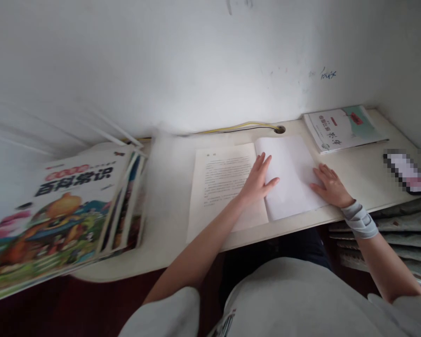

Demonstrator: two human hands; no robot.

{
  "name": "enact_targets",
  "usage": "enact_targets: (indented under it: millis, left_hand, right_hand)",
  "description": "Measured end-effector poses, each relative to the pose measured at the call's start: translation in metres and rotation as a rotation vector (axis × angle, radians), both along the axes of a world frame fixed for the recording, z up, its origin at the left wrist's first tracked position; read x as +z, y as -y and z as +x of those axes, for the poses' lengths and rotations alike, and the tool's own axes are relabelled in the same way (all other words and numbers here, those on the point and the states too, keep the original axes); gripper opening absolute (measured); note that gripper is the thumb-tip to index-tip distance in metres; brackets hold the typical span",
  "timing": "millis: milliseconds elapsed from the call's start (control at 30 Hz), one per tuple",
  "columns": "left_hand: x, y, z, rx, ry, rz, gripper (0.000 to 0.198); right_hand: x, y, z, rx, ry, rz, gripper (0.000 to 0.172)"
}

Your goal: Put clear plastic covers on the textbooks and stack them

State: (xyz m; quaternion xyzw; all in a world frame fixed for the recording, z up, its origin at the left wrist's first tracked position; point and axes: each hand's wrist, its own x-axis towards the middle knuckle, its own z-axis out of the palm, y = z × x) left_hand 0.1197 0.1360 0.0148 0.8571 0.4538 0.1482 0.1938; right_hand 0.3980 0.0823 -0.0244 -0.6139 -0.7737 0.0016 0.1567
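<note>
An open book [228, 187] lies flat before me, with a printed cream page on the left and a blank white page [291, 182] on the right. My left hand [258, 180] rests across the fold, fingers spread, its thumb over the white page. At the white page's right edge lies my right hand [331, 185], palm down with fingers apart, touching the paper and the tabletop. A grey wrist brace [360, 220] wraps my right wrist. Neither hand grips anything.
The white desk [168, 201] meets a wall behind. A stack of picture books [63, 206] stands at left. At back right lies a booklet [344, 126], with a blurred-out phone [407, 173] nearer the right edge. Yellow and black cables [231, 128] run into a desk hole.
</note>
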Motion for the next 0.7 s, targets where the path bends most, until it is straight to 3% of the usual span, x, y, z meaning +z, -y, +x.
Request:
enact_targets:
  millis: [67,167,233,333,500,700]
  left_hand:
    - [0.007,0.003,-0.023,0.087,0.113,0.058,0.066]
    - [0.012,0.018,-0.078,0.27,0.113,0.175,0.061]
    - [0.008,0.034,-0.118,0.448,0.061,0.206,0.061]
    - [-0.004,0.056,-0.161,0.639,0.086,0.104,0.064]
    - [-0.021,0.07,-0.179,0.674,0.19,0.023,0.065]
    - [-0.028,0.064,-0.182,0.66,0.039,0.101,0.071]
  right_hand:
    - [0.003,0.001,0.0,0.005,-0.039,0.037,0.057]
    - [0.013,0.006,-0.013,0.034,-0.032,0.101,0.057]
    - [0.022,0.01,-0.029,0.134,0.029,0.116,0.056]
    - [0.03,0.012,-0.054,0.323,0.106,0.096,0.056]
    - [0.023,0.009,-0.074,0.403,0.168,0.062,0.051]
    - [0.024,0.015,-0.077,0.332,0.196,0.042,0.049]
